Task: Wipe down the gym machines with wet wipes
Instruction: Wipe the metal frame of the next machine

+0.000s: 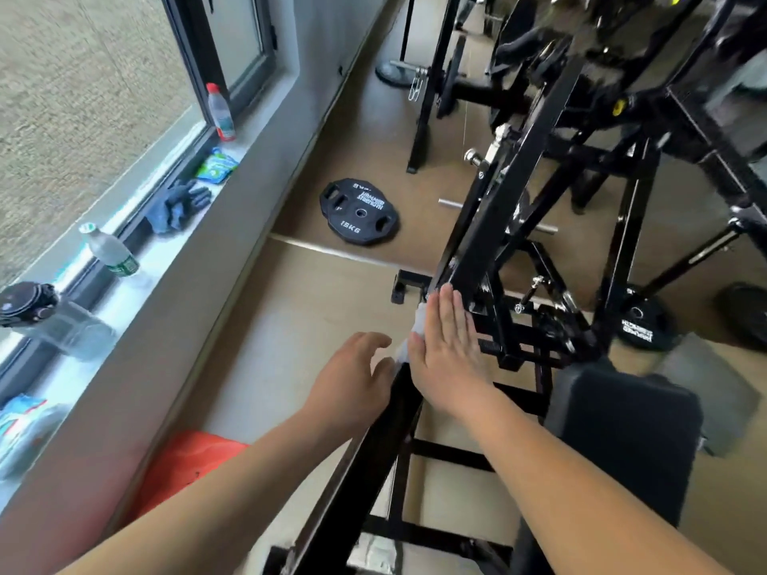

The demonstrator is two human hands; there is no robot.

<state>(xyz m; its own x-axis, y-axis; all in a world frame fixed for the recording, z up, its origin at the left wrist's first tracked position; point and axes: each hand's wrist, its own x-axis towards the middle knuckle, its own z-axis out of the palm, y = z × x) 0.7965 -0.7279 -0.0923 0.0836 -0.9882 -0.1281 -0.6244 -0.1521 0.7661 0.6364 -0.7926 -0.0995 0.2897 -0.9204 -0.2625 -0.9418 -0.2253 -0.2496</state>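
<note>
A black steel gym machine fills the right half of the view, with a slanted square beam (pixel 504 193) running down toward me. My right hand (pixel 446 350) lies flat with straight fingers, pressing a white wet wipe (pixel 418 325) against the side of this beam. Only the wipe's left edge shows beside my palm. My left hand (pixel 352 377) hovers just left of the beam with loosely curled fingers, its fingertips close to the wipe's lower end and holding nothing that I can see. The machine's black padded seat (pixel 622 433) is at lower right.
A 15 kg weight plate (pixel 360 212) lies on the floor ahead. On the windowsill at left stand two plastic bottles (pixel 220 114) (pixel 111 253), blue gloves (pixel 178 205), a wipes packet (pixel 216 166) and a dark jug (pixel 45 315). An orange object (pixel 186 462) sits below my left arm.
</note>
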